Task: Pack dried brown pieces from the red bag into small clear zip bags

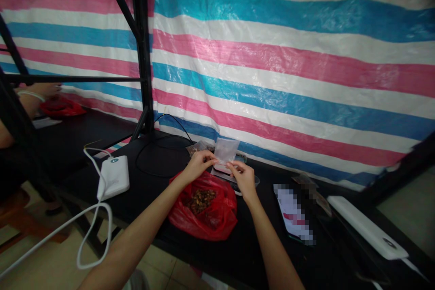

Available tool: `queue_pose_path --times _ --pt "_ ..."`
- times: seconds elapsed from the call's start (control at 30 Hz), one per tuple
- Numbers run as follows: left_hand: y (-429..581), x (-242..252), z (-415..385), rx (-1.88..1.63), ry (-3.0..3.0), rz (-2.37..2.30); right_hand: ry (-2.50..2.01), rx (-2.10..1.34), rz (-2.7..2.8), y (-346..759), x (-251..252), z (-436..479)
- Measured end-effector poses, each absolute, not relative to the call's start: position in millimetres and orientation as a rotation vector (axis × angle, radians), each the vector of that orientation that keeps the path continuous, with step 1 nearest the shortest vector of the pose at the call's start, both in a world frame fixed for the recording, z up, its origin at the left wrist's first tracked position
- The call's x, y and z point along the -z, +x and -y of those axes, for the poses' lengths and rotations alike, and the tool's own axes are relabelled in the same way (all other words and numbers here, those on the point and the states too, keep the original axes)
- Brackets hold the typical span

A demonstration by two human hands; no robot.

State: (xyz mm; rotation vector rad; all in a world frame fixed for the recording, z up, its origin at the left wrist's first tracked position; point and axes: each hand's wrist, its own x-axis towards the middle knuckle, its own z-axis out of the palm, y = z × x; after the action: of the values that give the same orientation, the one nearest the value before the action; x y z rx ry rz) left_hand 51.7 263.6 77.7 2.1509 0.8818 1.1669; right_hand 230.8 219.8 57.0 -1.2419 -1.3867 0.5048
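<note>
Between my two hands a small clear plastic bag (227,148) stands up, pinched along its lower edge. My left hand (201,164) grips its left corner with thumb and fingertips closed, and my right hand (244,176) does the same on the right. No contents show in the bag. Under and behind the fingers lies a flat, pale device (221,170), partly covered by them. Nearer to me, between my forearms, sits an open red plastic bag (224,217) with small brown pieces (200,200) inside. Behind my left hand rests another clear bag (200,147) of brown bits.
A white power bank (115,176) with a looping white cable lies left on the black table (136,204). To the right are a phone (294,215) and a long white device (369,229). A black metal post (141,45) rises at left. Another person's arm (32,99) is beyond it.
</note>
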Motion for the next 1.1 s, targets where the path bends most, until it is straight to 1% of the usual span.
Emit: queue_pose_path --times 0.2,0.37,0.47,0.67,0.8,1.1 --pt "48.8 -76.2 -263.9 -1.227 2.235 -1.021 -1.259 -0.425 1.467 225.7 -55.3 -219.4" --pt "48.8 -75.7 -262.9 -1.197 2.322 -1.107 -1.247 -0.389 1.426 221.2 -51.5 -221.8" --pt "50.2 -75.2 -263.2 -1.162 2.332 -1.076 -1.241 -0.382 1.403 221.4 -49.0 -223.2" --pt "54.3 -74.8 -262.1 -1.069 2.267 -0.817 -1.265 -0.44 1.395 225.1 -50.8 -220.9" --pt "53.8 -73.0 -263.6 -1.075 2.249 -0.853 -1.322 -0.409 1.431 227.1 -50.2 -220.4" --pt "54.1 -68.3 -263.4 -1.05 2.358 -0.909 -1.284 -0.332 1.551 221.7 -53.3 -218.4"
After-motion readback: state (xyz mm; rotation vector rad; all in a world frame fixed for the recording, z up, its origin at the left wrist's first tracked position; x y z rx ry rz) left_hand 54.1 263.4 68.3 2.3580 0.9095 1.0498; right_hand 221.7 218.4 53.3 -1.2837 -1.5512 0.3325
